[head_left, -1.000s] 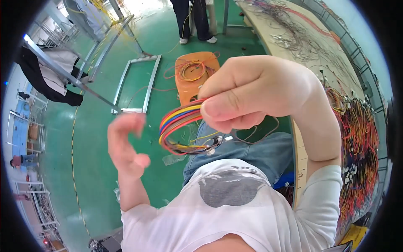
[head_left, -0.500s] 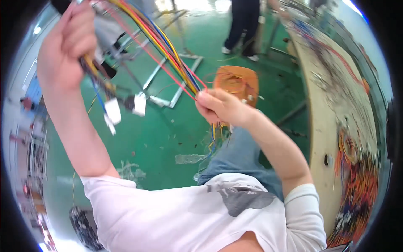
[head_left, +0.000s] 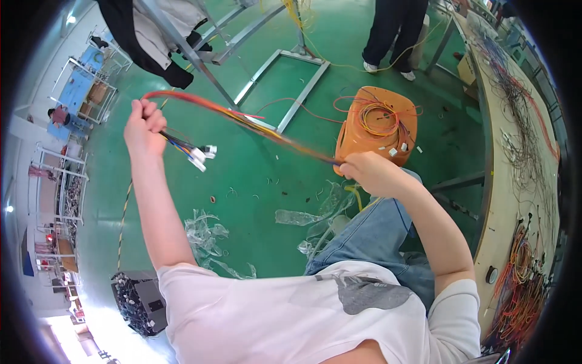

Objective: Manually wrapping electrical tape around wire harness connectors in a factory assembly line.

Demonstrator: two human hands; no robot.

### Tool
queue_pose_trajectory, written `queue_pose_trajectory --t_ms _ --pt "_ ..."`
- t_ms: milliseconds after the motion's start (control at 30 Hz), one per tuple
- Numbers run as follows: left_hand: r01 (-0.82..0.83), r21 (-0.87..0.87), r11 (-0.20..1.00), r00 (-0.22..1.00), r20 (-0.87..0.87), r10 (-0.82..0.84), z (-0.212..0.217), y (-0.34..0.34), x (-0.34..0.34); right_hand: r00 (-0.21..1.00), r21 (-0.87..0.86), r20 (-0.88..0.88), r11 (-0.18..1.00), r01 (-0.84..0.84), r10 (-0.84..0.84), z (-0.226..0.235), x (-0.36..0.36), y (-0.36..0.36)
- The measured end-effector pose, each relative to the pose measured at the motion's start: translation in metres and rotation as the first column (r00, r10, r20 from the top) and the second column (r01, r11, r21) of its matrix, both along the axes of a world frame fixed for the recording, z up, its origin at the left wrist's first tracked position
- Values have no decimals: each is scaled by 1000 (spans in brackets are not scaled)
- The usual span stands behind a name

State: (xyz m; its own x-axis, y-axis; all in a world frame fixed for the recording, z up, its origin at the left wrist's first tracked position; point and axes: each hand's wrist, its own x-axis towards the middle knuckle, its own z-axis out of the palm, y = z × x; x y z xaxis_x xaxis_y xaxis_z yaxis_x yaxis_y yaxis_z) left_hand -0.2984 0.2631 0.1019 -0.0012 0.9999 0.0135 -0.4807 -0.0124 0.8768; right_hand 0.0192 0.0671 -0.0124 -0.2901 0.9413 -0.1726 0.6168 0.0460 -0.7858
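Wires (head_left: 267,130), thin, plastic-coated, mostly red, yellow and brown, run as one slim bundle from 10 o'clock down toward 3 o'clock in my view, strung in the air between the two hands and blurred along the middle. At 10 o'clock I have the left hand (head_left: 144,127) closed around their upper end; just below it, a short tail of black, blue and yellow strands ends in small white plastic connectors (head_left: 197,159). At 3 o'clock I have the right hand (head_left: 373,173) gripping the lower end in curled fingers.

Just beyond the right hand, at 2 o'clock, I see an orange plastic stool (head_left: 351,144) with a loose coil of red and yellow wire (head_left: 364,121) on its seat. At 4 o'clock is a leg in faded blue denim jeans (head_left: 367,233), and at 6 o'clock a white T-shirt (head_left: 260,309) with a grey print. Torn clear plastic film (head_left: 206,233) lies at 8 o'clock on the smooth green floor (head_left: 254,176). Farther out, a long, pale-topped workbench (head_left: 498,206) runs past 3 o'clock, with a tangle of red and orange wire (head_left: 518,303) at 4 o'clock. A silver metal frame (head_left: 303,100) stands near 12 o'clock, and another person's legs in dark trousers (head_left: 394,30) at 1 o'clock.
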Motion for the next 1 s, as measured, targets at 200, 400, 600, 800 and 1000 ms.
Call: queue_pose_trajectory --t_ms 200,400,600,800,1000 --pt "813 54 579 198 -962 -188 -50 -118 120 948 -70 97 952 -297 303 65 -27 18" --pt "751 -463 471 295 -404 -866 -61 -122 132 985 116 154 989 -91 72 75 -4 4" --pt "898 -439 4 113 221 -969 -59 -128 129 987 19 -142 997 -70 72 67 -1 -7" --pt "842 -536 58 170 162 -972 -64 -131 131 950 -331 -310 934 -133 26 68 10 -15" --pt "846 -533 20 97 118 -988 -60 -133 133 961 -47 199 981 -187 193 70 11 -28"
